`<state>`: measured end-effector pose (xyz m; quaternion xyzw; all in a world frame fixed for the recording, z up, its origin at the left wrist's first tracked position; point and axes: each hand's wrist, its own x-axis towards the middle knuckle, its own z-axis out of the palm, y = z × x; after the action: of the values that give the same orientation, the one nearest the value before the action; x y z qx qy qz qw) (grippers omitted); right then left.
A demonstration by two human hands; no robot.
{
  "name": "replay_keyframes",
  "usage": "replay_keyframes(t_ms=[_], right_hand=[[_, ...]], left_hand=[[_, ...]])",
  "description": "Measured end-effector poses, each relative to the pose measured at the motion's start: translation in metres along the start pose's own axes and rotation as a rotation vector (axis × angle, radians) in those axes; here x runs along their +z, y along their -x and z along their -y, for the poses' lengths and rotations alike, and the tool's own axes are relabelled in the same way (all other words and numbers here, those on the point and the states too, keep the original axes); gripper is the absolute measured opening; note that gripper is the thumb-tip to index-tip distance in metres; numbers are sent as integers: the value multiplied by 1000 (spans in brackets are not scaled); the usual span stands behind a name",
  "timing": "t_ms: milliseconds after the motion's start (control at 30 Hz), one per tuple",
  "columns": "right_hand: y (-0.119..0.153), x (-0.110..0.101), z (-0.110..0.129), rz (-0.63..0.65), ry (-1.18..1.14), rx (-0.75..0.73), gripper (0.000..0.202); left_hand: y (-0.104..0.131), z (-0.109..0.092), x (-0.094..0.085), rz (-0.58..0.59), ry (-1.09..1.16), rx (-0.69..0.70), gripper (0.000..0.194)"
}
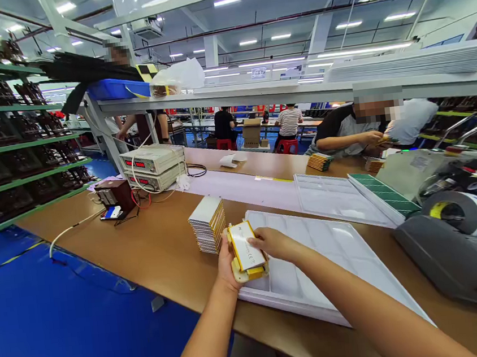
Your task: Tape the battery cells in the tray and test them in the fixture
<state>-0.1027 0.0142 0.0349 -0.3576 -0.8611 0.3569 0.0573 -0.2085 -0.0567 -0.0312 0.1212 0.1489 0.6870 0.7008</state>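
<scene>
A: Head view, then: where to look for the white battery point(245, 246)?
B: Between the 2 hands, above the left end of a white tray point(328, 265). Lies broad face up, printed marks showing, yellow along the edges, on top of a cream holder point(238, 273).
A: And in relation to the left hand point(226, 264)?
B: On the palm side, just inside the thumb. Wraps around the holder from the left and below, so grasping holder with battery on top.
A: The right hand point(273, 244)?
B: Comes over the battery's right edge, a fingertip on the upper face. Cannot tell whether pinching or only pressing; underside hidden.
A: Close by?
B: Just beyond the left hand, a stack of white batteries point(207, 225), upright on the brown table point(159, 238). Farther left, 2 stacked meters point(154, 169) with red digits. Past the tray on the right, a dark machine point(447, 261) and a tape roll point(460, 222). Across the table, a co-worker point(344, 127), hands on something too small to tell.
</scene>
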Motion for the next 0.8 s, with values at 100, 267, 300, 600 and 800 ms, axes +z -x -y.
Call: replay_keyframes(t_ms=[100, 267, 300, 600, 800], right_hand=[[12, -16, -9, -250, 345, 11, 40], [29, -33, -67, -292, 405, 277, 45], [32, -33, -81, -273, 392, 330, 44], [43, -9, -140, -303, 273, 292, 26], [44, -14, -143, -311, 194, 235, 21]], left_hand=[[3, -2, 1, 29, -3, -5, 59], [7, -5, 3, 6, -7, 36, 65], [8, -5, 3, 6, -11, 40, 63], [15, 2, 22, -44, -240, -76, 37], [25, -35, 111, -336, -563, 19, 42]])
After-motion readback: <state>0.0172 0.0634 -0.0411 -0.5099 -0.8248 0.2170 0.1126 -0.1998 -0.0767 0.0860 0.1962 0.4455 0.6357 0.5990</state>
